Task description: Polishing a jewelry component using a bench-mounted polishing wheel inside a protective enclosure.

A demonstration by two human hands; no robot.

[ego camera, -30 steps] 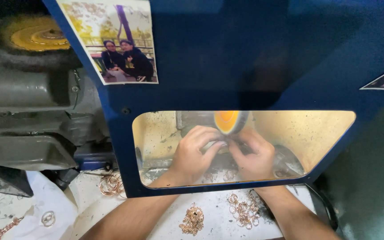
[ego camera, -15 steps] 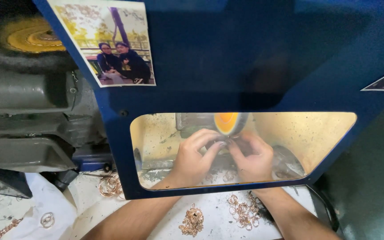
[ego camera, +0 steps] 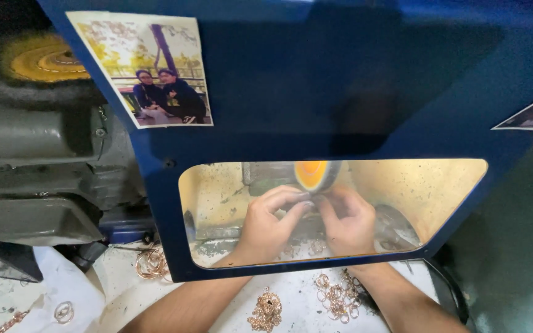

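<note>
The blue guard panel (ego camera: 340, 92) blocks everything above and beside the spinning orange wheel (ego camera: 311, 174); the only way in is through its window opening, under the lower frame edge. Both the left hand (ego camera: 266, 225) and the right hand (ego camera: 348, 223) fill the middle of that opening just below the wheel. Left and right of the hands, the opening stays free. Before the panel, gold chains (ego camera: 334, 296) and rings (ego camera: 151, 264) clutter the worktop (ego camera: 291, 290).

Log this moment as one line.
left hand | right hand | both pressing small item to orange polishing wheel | behind blue guard window
</note>
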